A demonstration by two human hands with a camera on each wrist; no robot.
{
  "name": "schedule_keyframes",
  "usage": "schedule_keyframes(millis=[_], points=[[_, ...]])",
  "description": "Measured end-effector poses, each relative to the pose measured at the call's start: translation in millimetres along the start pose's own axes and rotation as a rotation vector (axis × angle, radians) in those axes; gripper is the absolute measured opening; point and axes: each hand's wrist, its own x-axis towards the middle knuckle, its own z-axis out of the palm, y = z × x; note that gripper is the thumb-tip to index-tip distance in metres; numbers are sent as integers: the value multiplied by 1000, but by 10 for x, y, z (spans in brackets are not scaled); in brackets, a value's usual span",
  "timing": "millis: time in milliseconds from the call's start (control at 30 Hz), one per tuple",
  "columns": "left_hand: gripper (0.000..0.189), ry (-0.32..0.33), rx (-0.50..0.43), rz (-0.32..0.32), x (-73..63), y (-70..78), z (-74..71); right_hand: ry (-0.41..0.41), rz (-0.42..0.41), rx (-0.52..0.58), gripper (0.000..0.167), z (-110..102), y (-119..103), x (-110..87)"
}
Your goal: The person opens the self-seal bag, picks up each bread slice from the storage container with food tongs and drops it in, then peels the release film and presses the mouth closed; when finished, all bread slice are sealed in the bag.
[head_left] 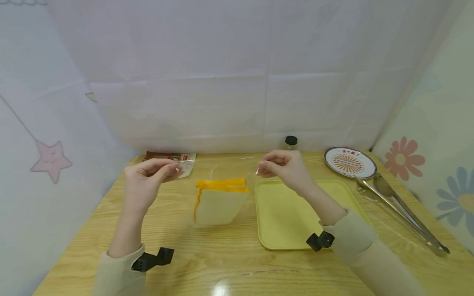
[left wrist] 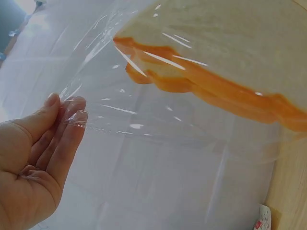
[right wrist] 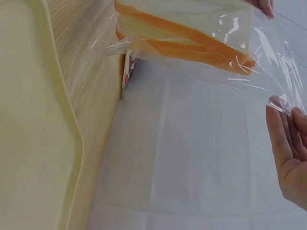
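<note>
Slices of bread with orange crust edges hang inside a clear plastic bag, in front of me over the table. My left hand pinches the bag's upper left corner between thumb and fingertips. At the upper right corner, my right hand pinches the film the same way. The left wrist view shows the left hand at the bag's edge, the crust sloping through the film. From the right wrist, the right hand grips a gathered corner, with more than one slice visible inside.
A yellow tray lies under my right forearm. Behind it stand a black-capped jar and a patterned plate. Metal tongs lie at the right edge. A brown and white packet is at the back left.
</note>
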Motion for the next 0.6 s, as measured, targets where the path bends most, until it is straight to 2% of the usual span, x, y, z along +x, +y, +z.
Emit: schedule_keyframes(millis=[167, 400, 500, 600], points=[[11, -83, -2, 9, -77, 139, -42, -15, 43, 30, 19, 7, -113, -178], [8, -121, -23, 14, -275, 421, -79, -69, 69, 53, 21, 41, -215, -439], [8, -129, -15, -13, -360, 516, -102, -96, 108, 90, 22, 64, -244, -526], [9, -139, -14, -66, -416, 519, -122, -112, 173, 129, 26, 93, -197, -564]])
